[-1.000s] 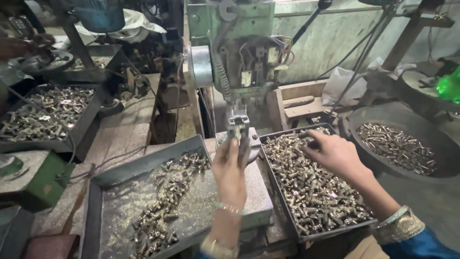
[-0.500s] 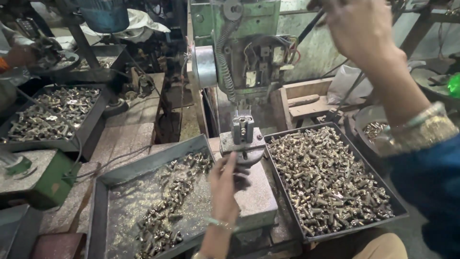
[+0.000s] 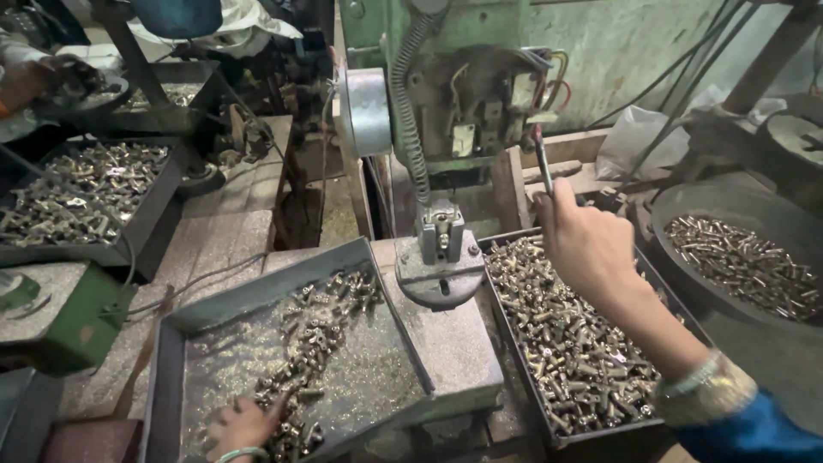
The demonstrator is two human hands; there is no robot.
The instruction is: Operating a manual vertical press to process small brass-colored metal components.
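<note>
On the cluttered workshop bench, the right hand [image 3: 587, 249] is closed round the press's upright lever [image 3: 543, 167], while the left hand [image 3: 244, 426] rests loosely open among brass parts [image 3: 313, 343] in the near tray [image 3: 171, 343].

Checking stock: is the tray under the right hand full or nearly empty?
Full: small metal parts cover the right tray edge to edge below the right hand.
</note>
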